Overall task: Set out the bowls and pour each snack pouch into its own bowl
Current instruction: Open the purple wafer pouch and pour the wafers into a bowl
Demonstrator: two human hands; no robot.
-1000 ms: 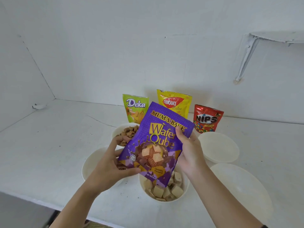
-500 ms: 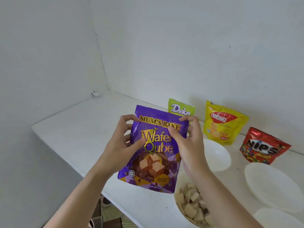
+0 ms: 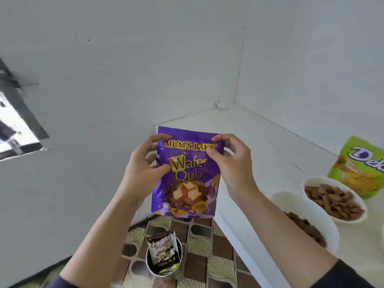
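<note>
I see a purple pouch [image 3: 187, 173] lettered gold, a lime-green pouch [image 3: 357, 171], white bowl [image 3: 301, 206] and counter [image 3: 270, 146], and a floor [image 3: 220, 265] of brown squares and cream fans.

This is looking like a plain room in a home: a white table [image 3: 259, 146] is sitting in a corner of bare white walls [image 3: 145, 59]. Below it, leaf-patterned floor covering [image 3: 207, 260] is showing, with a small bin [image 3: 151, 271] holding a snack pouch [image 3: 163, 250].

Open counter [image 3: 259, 138] beyond pouch [image 3: 187, 173]; bowls [image 3: 291, 204] block right
</note>
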